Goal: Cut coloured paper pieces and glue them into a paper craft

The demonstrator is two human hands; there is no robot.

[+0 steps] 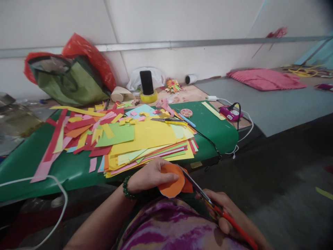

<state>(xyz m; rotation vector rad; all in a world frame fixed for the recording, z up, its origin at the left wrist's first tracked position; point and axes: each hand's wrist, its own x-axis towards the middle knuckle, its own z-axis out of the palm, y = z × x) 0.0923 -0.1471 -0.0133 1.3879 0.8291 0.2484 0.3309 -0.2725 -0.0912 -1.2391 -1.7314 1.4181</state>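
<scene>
My left hand (pixel 153 175), with a dark bead bracelet at its wrist, pinches a piece of orange paper (pixel 170 187) between thumb and fingers. The paper has a rounded outline, and a further orange flap shows behind it at the right. In my right hand (pixel 225 208) is a pair of scissors (pixel 197 189) with red handles. Their blades point up and left, and lie against the right edge of the orange paper. Both hands are above my lap, just in front of the table's near edge.
A green-covered table (pixel 221 135) carries a stack of coloured paper (pixel 151 135), many paper strips (pixel 80 128) and a yellow utility knife (pixel 171 121). Behind stand a phone (pixel 146 82) on a yellow tape roll (pixel 148 97) and a green bag (pixel 75 83). A white cable (pixel 62 192) loops at the left.
</scene>
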